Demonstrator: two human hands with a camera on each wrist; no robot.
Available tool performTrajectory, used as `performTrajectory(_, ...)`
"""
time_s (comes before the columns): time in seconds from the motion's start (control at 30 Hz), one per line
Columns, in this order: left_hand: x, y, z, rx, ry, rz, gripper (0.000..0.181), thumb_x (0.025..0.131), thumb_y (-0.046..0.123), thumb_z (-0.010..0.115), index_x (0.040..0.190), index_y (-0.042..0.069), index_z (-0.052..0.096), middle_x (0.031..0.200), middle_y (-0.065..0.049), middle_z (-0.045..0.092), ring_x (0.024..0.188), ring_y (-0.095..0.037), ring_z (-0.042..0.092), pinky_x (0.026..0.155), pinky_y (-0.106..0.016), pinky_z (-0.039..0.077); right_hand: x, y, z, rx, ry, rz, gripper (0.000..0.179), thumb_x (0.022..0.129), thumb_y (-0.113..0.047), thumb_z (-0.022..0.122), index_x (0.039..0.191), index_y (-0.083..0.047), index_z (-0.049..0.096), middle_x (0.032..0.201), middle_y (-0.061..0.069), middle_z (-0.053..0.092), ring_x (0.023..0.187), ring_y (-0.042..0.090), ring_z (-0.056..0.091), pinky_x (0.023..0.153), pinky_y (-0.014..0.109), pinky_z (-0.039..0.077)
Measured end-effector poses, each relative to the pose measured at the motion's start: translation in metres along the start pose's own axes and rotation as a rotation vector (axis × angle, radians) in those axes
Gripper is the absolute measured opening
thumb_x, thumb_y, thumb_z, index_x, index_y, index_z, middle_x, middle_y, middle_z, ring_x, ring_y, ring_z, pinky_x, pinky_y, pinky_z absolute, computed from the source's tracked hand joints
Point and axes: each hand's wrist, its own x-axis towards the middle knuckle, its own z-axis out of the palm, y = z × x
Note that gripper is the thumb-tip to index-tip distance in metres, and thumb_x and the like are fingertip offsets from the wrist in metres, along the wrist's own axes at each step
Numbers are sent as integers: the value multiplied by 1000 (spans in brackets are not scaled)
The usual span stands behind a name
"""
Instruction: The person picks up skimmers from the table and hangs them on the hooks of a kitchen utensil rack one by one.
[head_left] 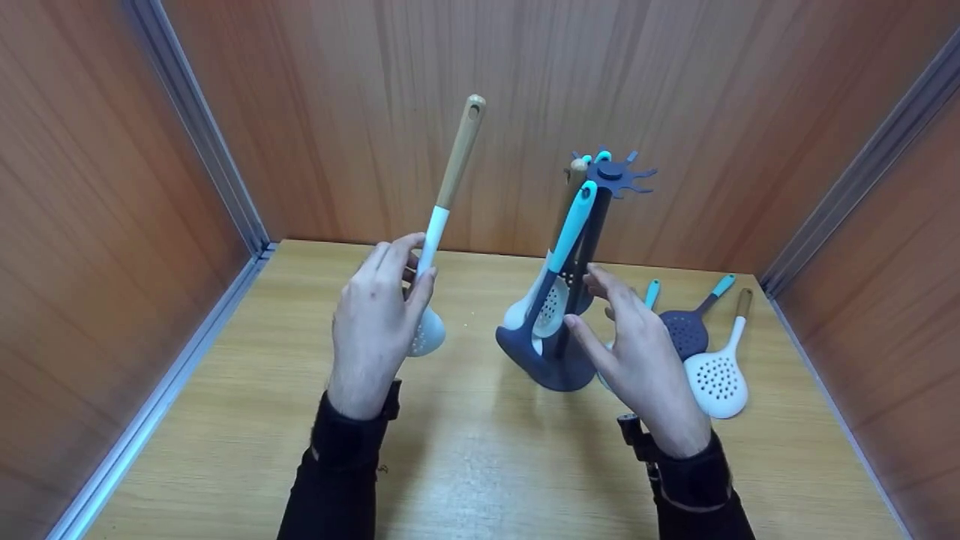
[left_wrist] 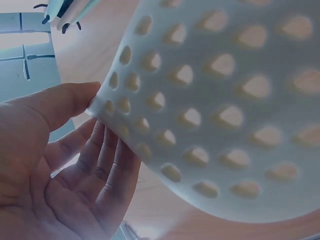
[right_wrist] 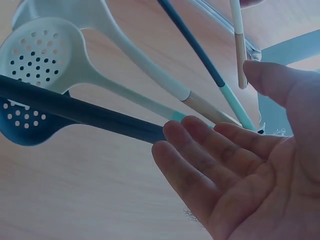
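My left hand (head_left: 375, 315) pinches a white skimmer (head_left: 454, 169) by its neck, between thumb and fingers. Its wooden handle points up and its perforated head (left_wrist: 225, 115) hangs below. To the right stands a dark utensil stand (head_left: 559, 373) with a hooked top (head_left: 611, 174). On it hang a dark utensil with a turquoise handle (head_left: 574, 225), a pale slotted spoon (right_wrist: 37, 65) and several others, partly hidden. My right hand (head_left: 641, 360) is beside the stand's post (right_wrist: 115, 117), fingers extended; whether they touch it I cannot tell.
Right of the stand lie a white slotted turner (head_left: 716, 382) with a wooden handle, a dark slotted utensil (head_left: 684, 332) and another turquoise handle (head_left: 652, 292), partly behind the right hand. Wooden panels (head_left: 480, 45) enclose the table (head_left: 465, 465) at the back and sides.
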Motion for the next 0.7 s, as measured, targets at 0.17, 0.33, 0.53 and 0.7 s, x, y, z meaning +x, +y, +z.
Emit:
performTrajectory(0.17,-3,6,3,-7,4,37,43,111,16,84,151,7,74,116,-14,79,104,-30,86,83,-47,75,-3,-3,0,6,22,-25,72,115,-29,79,178,-13,48,165,18,70,154,40,69,120,62,64)
performTrajectory(0.33,-7,10,6,-3,0,75,43,111,17,84,151,6,74,117,-14,80,103,-29,86,81,-45,74,-6,-5,0,12,38,-46,71,114,-26,81,176,-10,51,163,17,71,152,39,71,118,60,66)
performTrajectory(0.53,-13,16,9,-3,-8,110,43,112,18,83,152,6,74,115,-13,81,101,-27,84,78,-43,73,-9,-9,0,27,26,-55,70,114,-26,82,175,-11,52,163,16,72,151,38,72,117,58,66)
performTrajectory(0.7,-18,23,12,15,-12,141,44,112,19,83,153,7,74,113,-12,81,97,-26,83,77,-42,72,-11,-13,0,43,29,-55,68,114,-25,82,174,-11,54,162,15,73,152,38,72,118,58,66)
